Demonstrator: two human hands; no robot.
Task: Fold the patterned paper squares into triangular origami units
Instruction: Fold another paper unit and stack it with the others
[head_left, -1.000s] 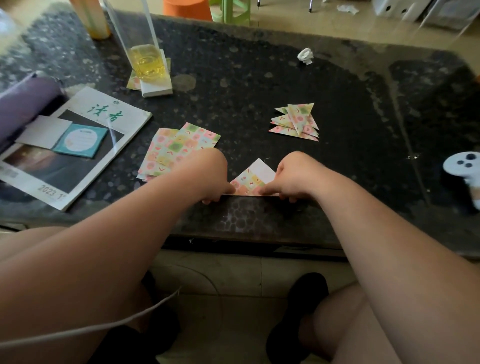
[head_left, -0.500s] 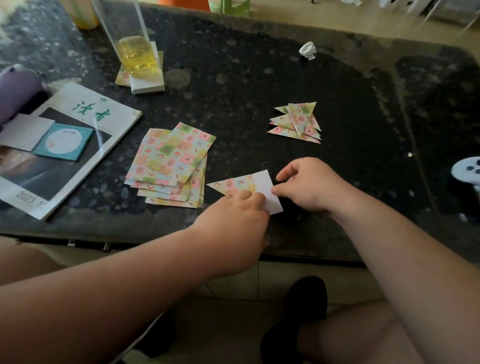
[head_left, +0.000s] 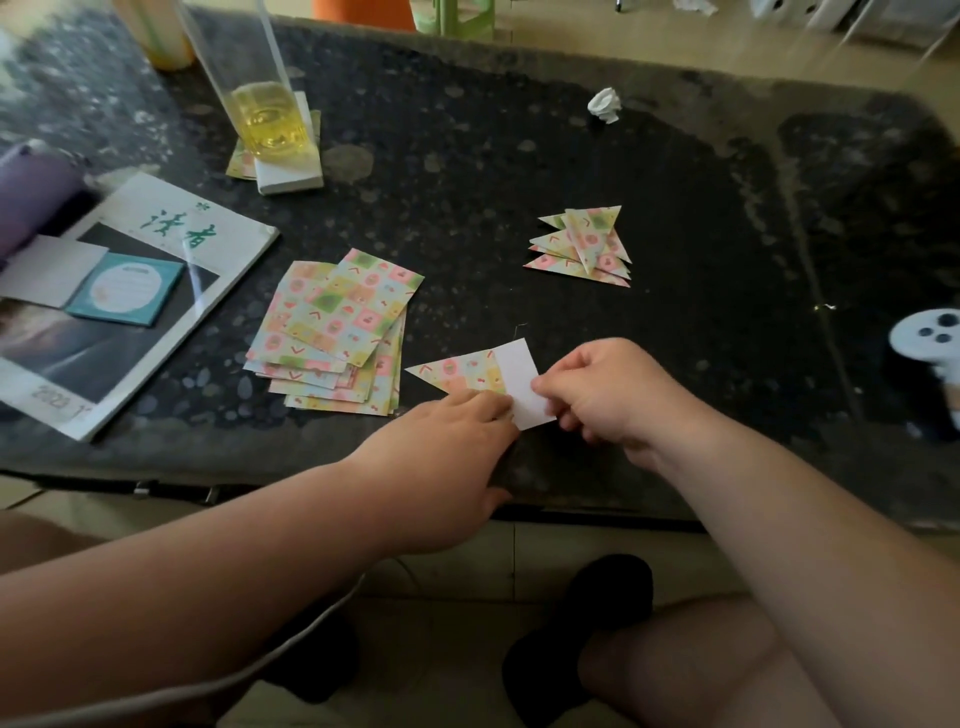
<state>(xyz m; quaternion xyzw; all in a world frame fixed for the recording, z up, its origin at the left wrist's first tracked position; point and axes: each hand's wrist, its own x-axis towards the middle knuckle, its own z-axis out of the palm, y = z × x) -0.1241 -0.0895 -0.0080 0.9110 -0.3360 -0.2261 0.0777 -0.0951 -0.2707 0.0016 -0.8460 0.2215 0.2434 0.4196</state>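
The half-folded paper lies just below the middle of the frame, near the front edge of the table, its white flap turned up on the right. It looks thin, light and likely to slide on the glossy top, so it is best pinned near the fold and lifted by the flap's free edge. The left hand presses fairly straight fingers on its lower edge and the right hand pinches the flap, with unfolded squares to the left and finished triangles above right.
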